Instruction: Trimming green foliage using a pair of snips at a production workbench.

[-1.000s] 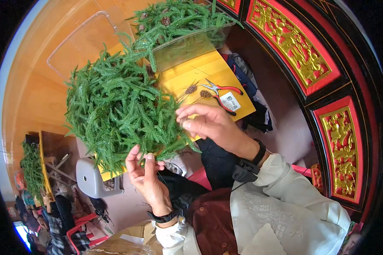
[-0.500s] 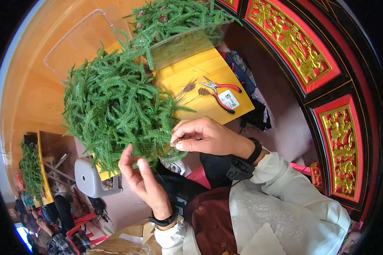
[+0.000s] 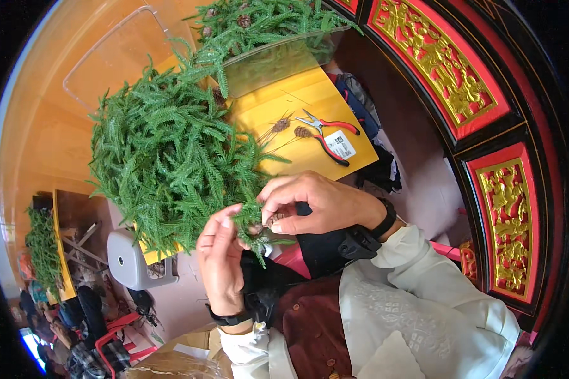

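My right hand (image 3: 325,203) pinches a small brown pine cone (image 3: 275,218) between thumb and fingertips. Beside it, my left hand (image 3: 220,256) has its fingers closed on the tip of a green artificial pine sprig (image 3: 254,222). Cone and sprig meet between the two hands; my fingers partly hide the joint. Just beyond lies a big heap of green artificial pine branches (image 3: 164,158) on a yellow table (image 3: 272,104). Two more pine cones with thin wire stems, one a small cone (image 3: 302,132), rest on the table next to red-and-black pliers (image 3: 325,136).
A clear plastic bin (image 3: 272,66) of pine branches with cones stands at the far side. A white label (image 3: 340,146) is on the table. A grey stool (image 3: 129,256) is at left, a cardboard box (image 3: 183,360) lower left. Carved red-and-gold panels (image 3: 502,221) line the right.
My left hand has moved up and right, from open fingers to gripping a sprig. The right hand stays nearly in place with the pine cone, now close against the sprig.
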Demonstrator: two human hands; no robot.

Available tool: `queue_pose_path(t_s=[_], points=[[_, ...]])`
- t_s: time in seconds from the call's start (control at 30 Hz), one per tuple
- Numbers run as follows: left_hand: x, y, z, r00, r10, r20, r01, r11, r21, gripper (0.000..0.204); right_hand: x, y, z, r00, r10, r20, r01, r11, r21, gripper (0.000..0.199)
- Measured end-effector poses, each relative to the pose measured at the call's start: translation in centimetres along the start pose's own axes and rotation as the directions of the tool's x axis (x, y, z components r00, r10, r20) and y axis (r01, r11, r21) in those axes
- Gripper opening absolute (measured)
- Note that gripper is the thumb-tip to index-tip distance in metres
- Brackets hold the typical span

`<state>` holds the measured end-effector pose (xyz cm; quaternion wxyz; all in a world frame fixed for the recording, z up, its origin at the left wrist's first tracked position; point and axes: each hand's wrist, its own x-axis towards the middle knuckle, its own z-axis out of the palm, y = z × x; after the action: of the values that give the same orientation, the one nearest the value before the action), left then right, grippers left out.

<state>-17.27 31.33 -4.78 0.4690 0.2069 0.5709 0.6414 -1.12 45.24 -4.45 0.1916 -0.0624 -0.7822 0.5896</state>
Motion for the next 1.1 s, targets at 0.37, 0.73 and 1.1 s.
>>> queue_pose_path(t_s=[0.37,0.73,1.1], points=[[-0.2,-0.3,-1.1,0.998,-0.056,0.037,0.062,0.984,-0.167,0.023,0.1,-0.5,0.2,0.995,0.079,0.058,-0.077,0.996,-0.036,0.017],[-0.3,-0.6,-0.8,0.989,0.000,-0.148,-0.025,0.985,-0.170,0.019,-0.2,-0.4,-0.3,0.999,0.052,0.002,-0.052,0.999,0.011,0.016],[-0.3,-0.8,-0.7,0.989,0.042,-0.142,-0.063,0.988,-0.144,0.012,0.3,-0.5,2.7,0.972,0.153,-0.177,-0.140,0.986,0.088,0.014]])
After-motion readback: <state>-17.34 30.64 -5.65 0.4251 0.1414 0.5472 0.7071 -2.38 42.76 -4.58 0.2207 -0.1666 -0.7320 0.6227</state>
